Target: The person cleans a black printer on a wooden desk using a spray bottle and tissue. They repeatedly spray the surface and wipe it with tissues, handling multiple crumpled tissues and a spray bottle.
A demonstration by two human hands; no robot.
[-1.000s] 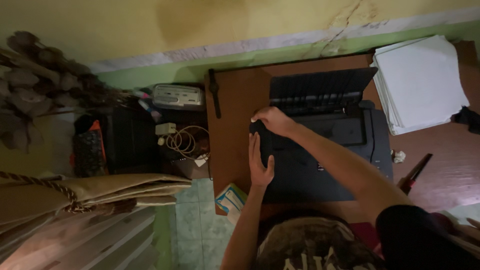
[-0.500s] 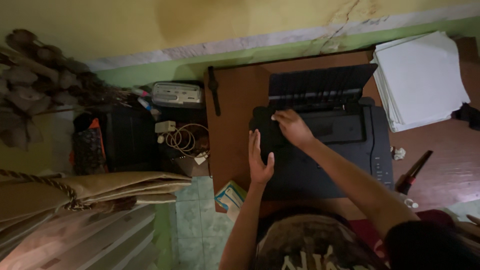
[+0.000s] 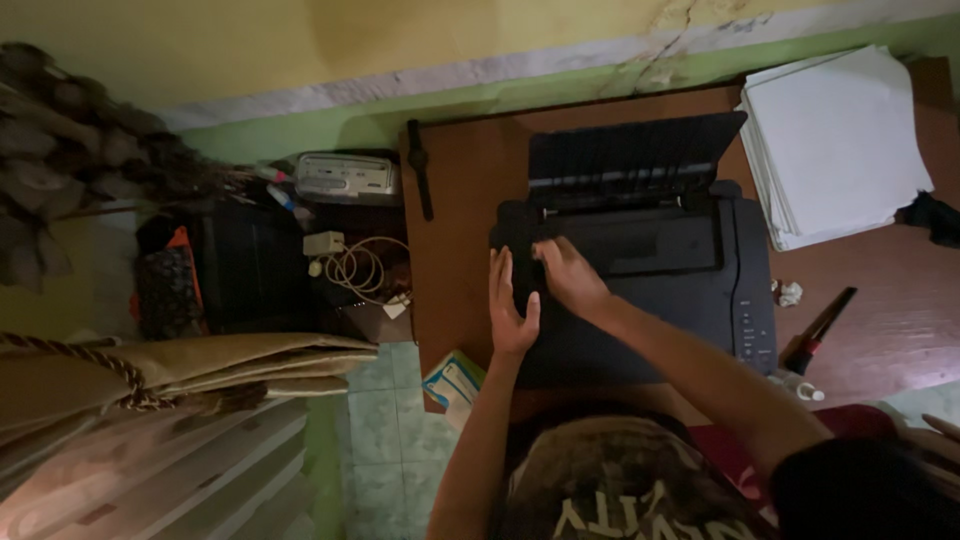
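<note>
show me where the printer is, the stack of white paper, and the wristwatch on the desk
printer [image 3: 690, 300], head view, on its dark top cover.
stack of white paper [image 3: 835, 140], head view, middle of the top sheet.
wristwatch [image 3: 417, 160], head view, on its round face.

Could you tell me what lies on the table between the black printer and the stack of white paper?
In the head view, only bare brown table lies between printer and paper stack.

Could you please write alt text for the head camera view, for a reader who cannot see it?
Seen from above, a person's left hand and right hand rest on the left end of a black printer on a brown desk. A stack of white paper lies to its right.
</note>
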